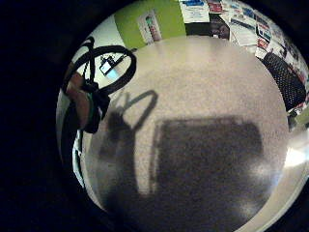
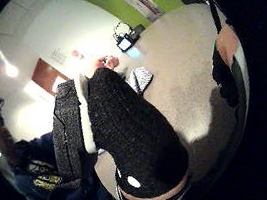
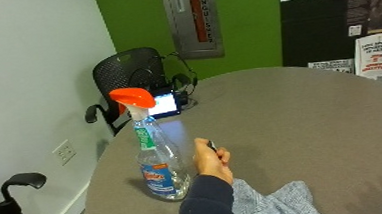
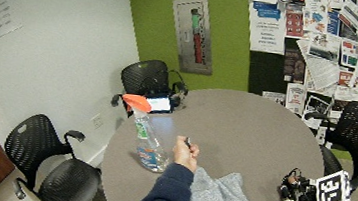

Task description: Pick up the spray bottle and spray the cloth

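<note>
- My gloved right hand (image 4: 292,195) sat at the near right edge of the round grey counter (image 3: 298,115). It was well apart from the clear plastic spray bottle with the orange trigger head (image 3: 157,159).
- My fingers (image 1: 79,104) were released and held nothing. The little-finger-side palm view saw only bare counter and the hand's shadow.
- The bottle stood upright near the left edge of the counter. The crumpled light grey cloth (image 3: 270,205) lay at the near edge, close to the bottle but not touching it.
- My bare other hand (image 3: 211,161) was just beside the bottle, between it and the cloth, pinching a small dark object (image 3: 211,146). I couldn't tell what it was.
- Step in hand, as I judged it: the reach had not begun.
  - Cross over the cloth and come at the bottle neck from the cloth side.
  - Wrap below the trigger head, with the index finger free for the trigger.
  - The bare hand was in that path, so it needed to clear first.
  - Lift straight up, because the bottle is tall and narrow and a sideways knock could tip it.
- View differences:
  - Only the wide outside view showed most of the gloved hand. The closer outside view had it at the frame edge.
  - Neither palm view showed the bottle.
  - The thumb-side palm view showed mostly my dark sleeve and the room.
</note>
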Tool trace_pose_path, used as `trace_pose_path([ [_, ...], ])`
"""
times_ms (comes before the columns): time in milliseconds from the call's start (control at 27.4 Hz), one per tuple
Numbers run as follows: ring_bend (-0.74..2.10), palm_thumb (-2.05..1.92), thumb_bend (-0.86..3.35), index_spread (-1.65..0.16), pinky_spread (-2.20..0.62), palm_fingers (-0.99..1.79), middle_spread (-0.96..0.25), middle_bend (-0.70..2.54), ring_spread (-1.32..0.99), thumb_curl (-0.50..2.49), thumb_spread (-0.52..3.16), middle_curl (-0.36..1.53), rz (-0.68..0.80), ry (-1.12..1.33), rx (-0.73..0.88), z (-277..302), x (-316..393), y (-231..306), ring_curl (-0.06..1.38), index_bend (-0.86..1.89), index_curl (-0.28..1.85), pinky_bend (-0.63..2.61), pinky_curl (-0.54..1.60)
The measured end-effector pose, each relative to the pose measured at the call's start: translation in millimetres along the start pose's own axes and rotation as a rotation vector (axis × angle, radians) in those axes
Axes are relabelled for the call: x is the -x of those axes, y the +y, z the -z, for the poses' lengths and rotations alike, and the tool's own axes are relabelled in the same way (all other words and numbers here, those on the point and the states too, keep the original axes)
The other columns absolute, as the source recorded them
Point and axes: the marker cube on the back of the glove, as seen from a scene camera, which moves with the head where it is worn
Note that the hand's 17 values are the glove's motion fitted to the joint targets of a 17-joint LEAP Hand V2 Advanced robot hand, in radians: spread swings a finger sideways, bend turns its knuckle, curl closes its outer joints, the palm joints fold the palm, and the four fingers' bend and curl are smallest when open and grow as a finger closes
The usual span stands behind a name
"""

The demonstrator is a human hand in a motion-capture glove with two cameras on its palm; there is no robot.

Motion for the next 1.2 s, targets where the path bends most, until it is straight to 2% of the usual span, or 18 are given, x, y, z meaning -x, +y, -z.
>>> trace_pose_path([
  [511,0.56,0.1,-0.02,-0.21,-0.28,1.22,-0.06,0.37,-0.11,0.22,1.23,0.5,-0.013,-0.013,0.027,-7.6,2.5,2.1,0.47,0.14,0.36,0.53,0.44],
  [839,0.56,0.07,-0.02,-0.21,-0.28,1.24,-0.06,0.37,-0.11,0.21,1.21,0.5,0.025,-0.014,0.001,-8.4,18.6,-4.2,0.47,0.13,0.36,0.56,0.44],
  [1204,0.57,0.08,-0.02,-0.2,-0.28,1.24,-0.06,0.38,-0.12,0.21,1.23,0.5,0.073,-0.008,0.041,-30.7,49.2,-7.2,0.47,0.14,0.36,0.57,0.45],
])
